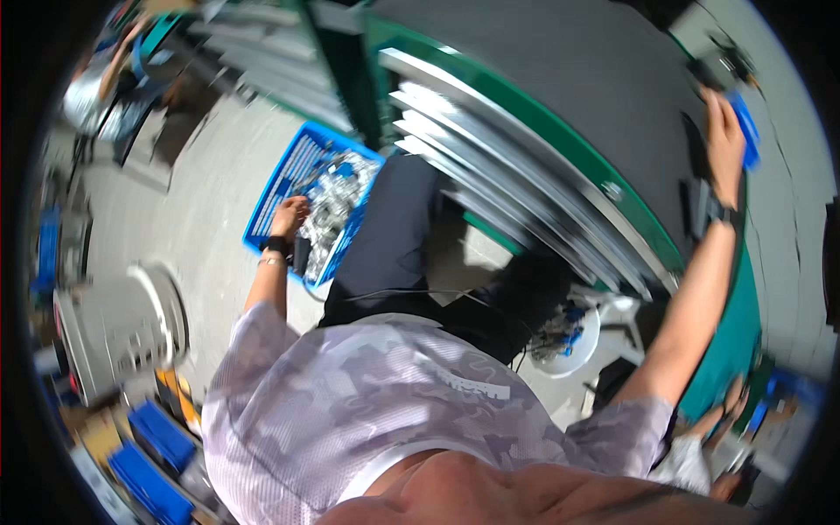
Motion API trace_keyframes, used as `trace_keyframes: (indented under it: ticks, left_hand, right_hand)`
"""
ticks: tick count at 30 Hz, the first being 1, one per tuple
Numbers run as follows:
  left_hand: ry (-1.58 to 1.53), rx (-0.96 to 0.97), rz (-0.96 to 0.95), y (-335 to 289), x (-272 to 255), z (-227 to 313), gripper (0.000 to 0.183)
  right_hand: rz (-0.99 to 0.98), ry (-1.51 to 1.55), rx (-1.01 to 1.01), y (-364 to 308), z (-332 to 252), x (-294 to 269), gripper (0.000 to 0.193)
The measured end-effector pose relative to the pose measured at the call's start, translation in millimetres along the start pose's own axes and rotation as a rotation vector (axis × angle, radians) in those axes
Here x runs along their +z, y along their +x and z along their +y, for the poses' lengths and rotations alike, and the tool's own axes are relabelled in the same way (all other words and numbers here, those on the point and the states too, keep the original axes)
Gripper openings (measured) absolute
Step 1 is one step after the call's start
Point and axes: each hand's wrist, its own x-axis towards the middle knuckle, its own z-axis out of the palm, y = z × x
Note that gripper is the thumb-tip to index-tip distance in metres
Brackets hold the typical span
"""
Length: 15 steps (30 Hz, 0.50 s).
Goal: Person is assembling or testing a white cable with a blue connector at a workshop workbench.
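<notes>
My left hand (289,217) is over the near left part of a blue slatted basket (278,175), its fingers curled in; what they hold, if anything, is too small to tell. Inside the basket are many shiny clear plastic packets (337,197), and a black object (302,255) lies just below my hand. My right arm reaches far out to the right edge of the workbench. There my right hand (724,144), fingers stretched out and slightly blurred, is against a blue plastic piece (746,131) that it partly hides.
The workbench has a dark mat (569,70), a green edge and metal drawers (499,175) below. A white bucket (582,350) of small parts stands near my legs. A grey bin (118,328) and blue boxes (149,481) are at left. Other people sit upper left (105,105) and lower right (687,464).
</notes>
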Motion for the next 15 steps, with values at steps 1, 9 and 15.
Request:
trace_keyframes:
  ticks: [1,9,15]
  left_hand:
    - [0.060,0.093,-0.029,-2,18,24,0.018]
    - [0.266,0.871,-0.483,-139,236,251,0.018]
    - [0.229,1.403,-0.549,-213,346,305,0.021]
  right_hand:
    - [0.036,0.034,0.129,0,-10,1,0.036]
    - [0.230,0.242,-0.032,-45,-83,-49,0.022]
    - [0.373,0.111,0.056,-213,-89,-134,0.027]
